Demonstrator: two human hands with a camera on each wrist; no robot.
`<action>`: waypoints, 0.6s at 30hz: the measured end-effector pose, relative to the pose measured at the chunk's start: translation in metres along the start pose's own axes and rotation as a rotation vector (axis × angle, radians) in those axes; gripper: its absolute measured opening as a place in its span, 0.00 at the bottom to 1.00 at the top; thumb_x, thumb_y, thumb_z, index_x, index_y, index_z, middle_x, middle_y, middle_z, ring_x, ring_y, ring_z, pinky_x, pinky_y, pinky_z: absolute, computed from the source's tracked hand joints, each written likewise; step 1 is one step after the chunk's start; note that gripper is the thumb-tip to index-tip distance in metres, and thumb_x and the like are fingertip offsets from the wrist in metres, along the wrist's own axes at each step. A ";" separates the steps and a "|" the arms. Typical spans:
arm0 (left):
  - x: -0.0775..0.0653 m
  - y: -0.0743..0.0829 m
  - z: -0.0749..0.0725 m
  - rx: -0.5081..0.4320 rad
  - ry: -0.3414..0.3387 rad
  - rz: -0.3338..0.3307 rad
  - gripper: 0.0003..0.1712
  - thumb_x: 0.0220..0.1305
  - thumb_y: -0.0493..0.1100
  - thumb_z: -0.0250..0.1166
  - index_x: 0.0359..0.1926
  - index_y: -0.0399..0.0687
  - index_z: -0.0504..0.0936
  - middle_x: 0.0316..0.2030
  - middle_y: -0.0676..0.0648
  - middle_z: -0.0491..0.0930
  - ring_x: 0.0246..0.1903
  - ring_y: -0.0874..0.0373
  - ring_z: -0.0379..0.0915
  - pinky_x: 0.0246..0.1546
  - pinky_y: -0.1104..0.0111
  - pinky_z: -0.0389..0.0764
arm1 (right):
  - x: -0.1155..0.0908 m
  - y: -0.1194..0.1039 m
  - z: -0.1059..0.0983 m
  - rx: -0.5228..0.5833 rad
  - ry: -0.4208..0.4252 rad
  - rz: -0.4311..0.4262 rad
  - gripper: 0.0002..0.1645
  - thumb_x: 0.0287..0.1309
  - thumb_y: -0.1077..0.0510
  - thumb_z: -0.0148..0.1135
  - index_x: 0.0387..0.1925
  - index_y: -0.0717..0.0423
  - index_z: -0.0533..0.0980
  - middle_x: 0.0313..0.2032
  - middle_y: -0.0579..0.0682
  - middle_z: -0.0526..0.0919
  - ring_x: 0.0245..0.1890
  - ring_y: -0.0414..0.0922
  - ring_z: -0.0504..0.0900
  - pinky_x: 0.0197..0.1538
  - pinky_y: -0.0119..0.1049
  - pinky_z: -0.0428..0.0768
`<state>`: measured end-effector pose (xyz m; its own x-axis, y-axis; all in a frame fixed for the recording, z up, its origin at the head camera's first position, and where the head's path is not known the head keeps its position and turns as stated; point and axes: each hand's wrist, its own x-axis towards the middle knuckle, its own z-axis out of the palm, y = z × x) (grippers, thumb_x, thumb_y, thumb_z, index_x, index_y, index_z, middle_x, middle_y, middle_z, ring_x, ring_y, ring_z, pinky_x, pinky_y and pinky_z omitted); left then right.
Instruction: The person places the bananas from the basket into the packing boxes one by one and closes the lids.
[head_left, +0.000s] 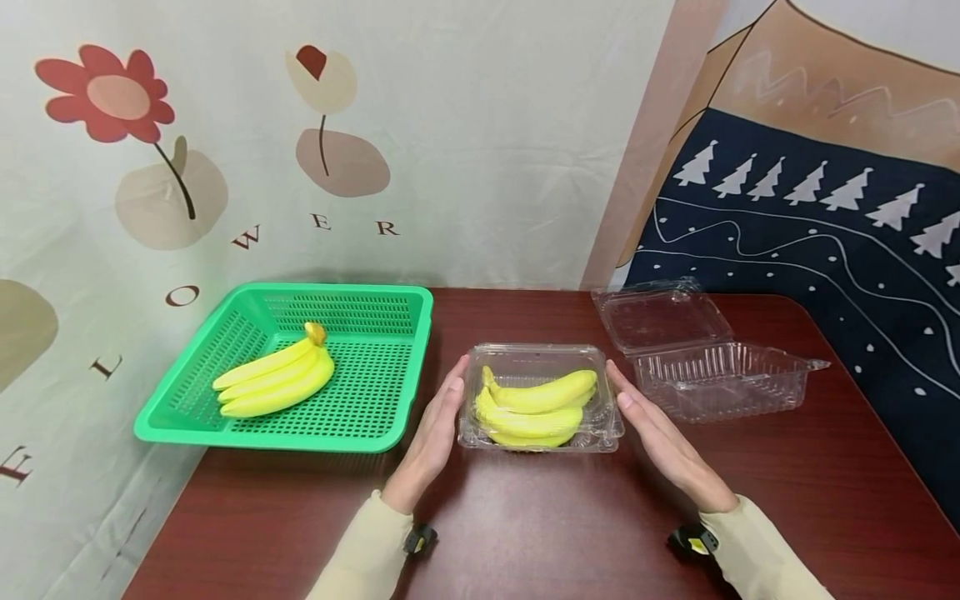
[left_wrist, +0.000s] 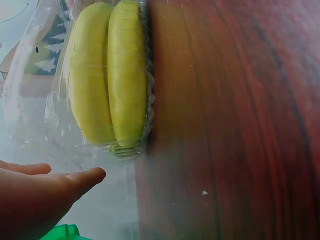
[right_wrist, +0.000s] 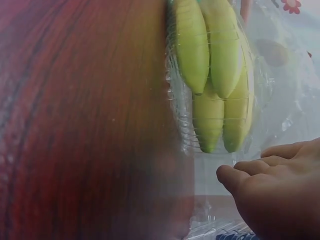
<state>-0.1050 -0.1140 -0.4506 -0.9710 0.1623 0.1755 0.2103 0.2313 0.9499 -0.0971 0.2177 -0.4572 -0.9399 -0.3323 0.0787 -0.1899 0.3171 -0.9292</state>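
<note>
the head view is looking bright, with soft, even light spreading across it and small glints catching on the closed clear box. both wrist views are appearing dimmer and hazier. the surface is blurring in places there and mirroring faint yellow beside the bananas. the left grip and right grip are looking shadowed.

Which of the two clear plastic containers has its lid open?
The container beyond the right hand: its lid is folded back. The other container, between left hand and right hand, is closed, with bananas inside.
</note>
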 end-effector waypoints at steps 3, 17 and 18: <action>0.000 -0.001 0.000 -0.013 -0.007 0.003 0.34 0.84 0.53 0.36 0.80 0.39 0.57 0.79 0.43 0.58 0.78 0.50 0.52 0.76 0.53 0.53 | 0.000 0.001 0.001 -0.015 -0.007 0.011 0.35 0.84 0.46 0.36 0.83 0.51 0.47 0.82 0.48 0.46 0.81 0.49 0.43 0.67 0.12 0.48; -0.010 -0.004 -0.006 0.085 -0.069 -0.023 0.35 0.85 0.56 0.34 0.80 0.40 0.56 0.80 0.45 0.53 0.80 0.52 0.45 0.77 0.55 0.49 | -0.001 0.004 0.001 -0.124 -0.006 0.040 0.37 0.81 0.46 0.47 0.82 0.50 0.52 0.82 0.51 0.47 0.81 0.54 0.44 0.65 0.12 0.48; -0.012 -0.004 -0.007 0.099 -0.079 -0.024 0.35 0.85 0.56 0.34 0.80 0.40 0.56 0.81 0.44 0.52 0.80 0.53 0.45 0.77 0.57 0.49 | -0.002 0.005 0.001 -0.135 -0.008 0.043 0.37 0.81 0.47 0.48 0.82 0.49 0.52 0.82 0.51 0.47 0.81 0.54 0.44 0.64 0.13 0.48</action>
<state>-0.0953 -0.1237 -0.4545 -0.9648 0.2298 0.1280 0.2007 0.3288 0.9228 -0.0958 0.2191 -0.4620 -0.9457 -0.3230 0.0367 -0.1868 0.4476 -0.8745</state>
